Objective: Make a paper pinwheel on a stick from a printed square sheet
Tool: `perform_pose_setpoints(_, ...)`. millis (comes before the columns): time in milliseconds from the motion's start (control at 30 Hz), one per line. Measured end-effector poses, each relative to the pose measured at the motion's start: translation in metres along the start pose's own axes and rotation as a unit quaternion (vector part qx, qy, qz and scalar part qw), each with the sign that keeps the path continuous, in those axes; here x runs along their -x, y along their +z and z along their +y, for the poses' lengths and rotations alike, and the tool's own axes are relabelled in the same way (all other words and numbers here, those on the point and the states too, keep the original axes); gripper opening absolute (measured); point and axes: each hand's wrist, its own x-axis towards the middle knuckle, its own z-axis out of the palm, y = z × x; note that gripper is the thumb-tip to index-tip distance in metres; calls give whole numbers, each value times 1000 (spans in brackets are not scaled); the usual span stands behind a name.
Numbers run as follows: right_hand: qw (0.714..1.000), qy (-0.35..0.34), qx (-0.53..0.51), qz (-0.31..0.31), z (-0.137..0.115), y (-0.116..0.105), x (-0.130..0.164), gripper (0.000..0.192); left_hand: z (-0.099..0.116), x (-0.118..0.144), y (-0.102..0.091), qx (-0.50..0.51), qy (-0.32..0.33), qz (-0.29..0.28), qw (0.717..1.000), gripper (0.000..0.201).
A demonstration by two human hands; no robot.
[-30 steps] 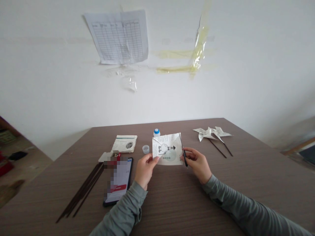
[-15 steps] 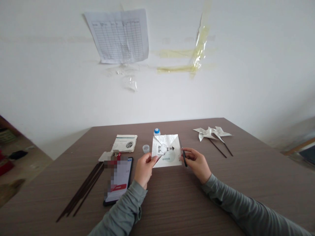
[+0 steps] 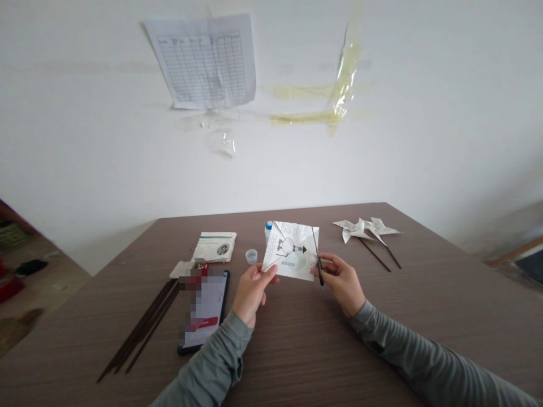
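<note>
A square of printed paper (image 3: 292, 254), with a drawing of a goose-like bird and diagonal lines toward its corners, is held up over the table. My left hand (image 3: 252, 288) pinches its lower left corner between thumb and fingers. My right hand (image 3: 341, 280) is closed round black-handled scissors (image 3: 320, 271), whose thin blades point up along the paper's right edge. Its fingertips also meet the paper's lower right side. Behind the sheet stands a white bottle with a blue cap (image 3: 268, 227), partly covered by the paper.
A small clear cap (image 3: 251, 256) and a stack of printed paper (image 3: 215, 247) lie left of my hands. Nearer are a phone (image 3: 207, 316), dark sticks (image 3: 142, 325) and a small box (image 3: 183, 269). Two paper pinwheels (image 3: 356, 229) on sticks lie at the right on the brown table (image 3: 424, 294).
The paper has turned slightly clockwise and shifted up and right. My left hand has moved a little to the right with it. The scissors stay in my right hand.
</note>
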Motion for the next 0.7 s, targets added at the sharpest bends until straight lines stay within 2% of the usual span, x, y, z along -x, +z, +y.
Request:
perform_pose_setpoints(167,1000,0,-3,-4,0,5,5,58,-3,4,6,10,-14,-19,1000,40)
perform_pose_setpoints(400,1000,8,-10,-15,2,11,9,57,-3,3,7,7,-24,-17,1000,39)
perform_pose_setpoints(700,1000,24,-11,-5,0,7,7,56,-1,2,5,-6,-19,-19,1000,35)
